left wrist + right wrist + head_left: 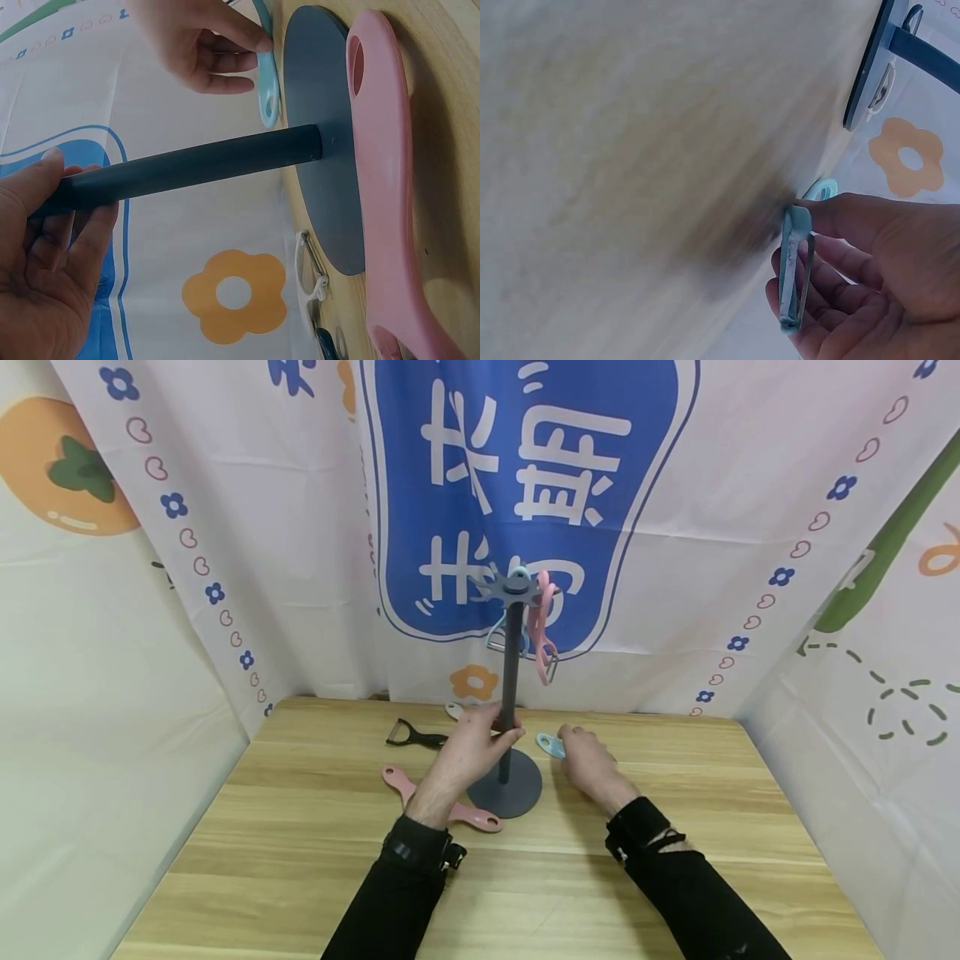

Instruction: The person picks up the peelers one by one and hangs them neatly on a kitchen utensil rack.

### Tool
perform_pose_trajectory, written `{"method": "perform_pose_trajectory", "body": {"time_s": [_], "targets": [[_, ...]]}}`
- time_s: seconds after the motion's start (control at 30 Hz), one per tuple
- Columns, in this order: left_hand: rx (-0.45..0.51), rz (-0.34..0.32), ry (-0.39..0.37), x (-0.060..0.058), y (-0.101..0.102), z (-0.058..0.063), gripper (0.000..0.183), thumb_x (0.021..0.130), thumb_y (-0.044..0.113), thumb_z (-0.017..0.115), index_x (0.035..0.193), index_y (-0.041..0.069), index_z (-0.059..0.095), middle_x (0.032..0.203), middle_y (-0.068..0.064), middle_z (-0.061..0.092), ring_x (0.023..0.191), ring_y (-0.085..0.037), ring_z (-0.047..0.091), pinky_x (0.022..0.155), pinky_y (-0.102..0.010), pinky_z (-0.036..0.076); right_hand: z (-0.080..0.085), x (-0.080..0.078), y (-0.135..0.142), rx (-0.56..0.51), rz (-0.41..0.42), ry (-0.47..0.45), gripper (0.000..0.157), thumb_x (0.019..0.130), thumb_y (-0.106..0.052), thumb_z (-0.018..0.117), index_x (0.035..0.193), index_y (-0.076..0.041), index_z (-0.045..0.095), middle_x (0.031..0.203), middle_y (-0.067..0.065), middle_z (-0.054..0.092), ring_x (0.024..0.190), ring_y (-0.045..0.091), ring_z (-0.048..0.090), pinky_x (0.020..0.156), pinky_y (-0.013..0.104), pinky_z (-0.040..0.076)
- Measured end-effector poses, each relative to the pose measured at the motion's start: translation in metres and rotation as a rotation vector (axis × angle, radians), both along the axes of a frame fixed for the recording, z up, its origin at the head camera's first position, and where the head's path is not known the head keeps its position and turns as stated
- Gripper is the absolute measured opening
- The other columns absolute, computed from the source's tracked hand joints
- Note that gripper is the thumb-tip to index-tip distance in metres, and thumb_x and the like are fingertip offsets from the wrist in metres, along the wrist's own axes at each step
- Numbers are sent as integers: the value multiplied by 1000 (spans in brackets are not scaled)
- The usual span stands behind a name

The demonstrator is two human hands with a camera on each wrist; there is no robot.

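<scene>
My left hand (475,743) holds the dark grey pole (187,169) of an upright stand, fingers on one side and thumb on the other. The stand's round base (517,797) rests on the table, and its top is a hooked rack (504,587). From the rack hang a pink peeler (542,627) and a light blue peeler (495,635). Right of the base, my right hand (591,764) pinches another light blue peeler (799,225) close to the tabletop, its blade end toward the palm. In the head view my fingers hide most of that peeler, leaving its holed handle end visible.
Left of the stand lie a black peeler (416,737) and pink peelers (476,817), partly covered by my left arm. A white peeler (453,710) lies behind my left hand. Printed cloth (315,568) hangs behind the wooden table (555,893) and along its sides.
</scene>
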State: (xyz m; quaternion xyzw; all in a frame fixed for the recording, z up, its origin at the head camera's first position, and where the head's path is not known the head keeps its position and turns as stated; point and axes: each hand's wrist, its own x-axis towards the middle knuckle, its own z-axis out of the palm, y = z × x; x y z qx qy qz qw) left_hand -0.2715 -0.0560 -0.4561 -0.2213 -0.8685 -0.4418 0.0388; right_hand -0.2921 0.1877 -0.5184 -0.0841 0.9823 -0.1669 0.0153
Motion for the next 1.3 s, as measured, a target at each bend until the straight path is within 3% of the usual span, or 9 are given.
{"method": "perform_pose_trajectory", "body": {"time_s": [0.2,0.73,1.0,1.3], "targets": [[5,0,10,0,0,-1,6,113,17,82,114,13,77,118,-11,85,117,-30,85,105,-54,72,2,0,0,44,9,30,26,101,13,71,125,6,78,115,22,77,96,31,69,81,47,67],[12,-4,1,-1,0,-2,7,113,18,81,115,13,77,119,-11,84,117,-29,84,107,-54,71,10,4,3,37,31,89,22,102,16,66,107,0,80,107,18,79,93,28,73,79,48,67],[12,-2,-2,-3,0,-4,9,113,19,82,114,12,76,117,-10,84,116,-28,84,106,-53,71,13,2,6,19,18,93,23,105,14,67,112,-2,84,119,19,84,103,30,79,86,48,71],[11,0,-4,-2,0,-3,8,114,19,81,115,12,77,119,-11,84,117,-29,84,106,-54,71,25,-1,10,-54,-31,91,23,107,9,66,116,-3,83,115,18,84,92,28,75,74,41,65]]}}
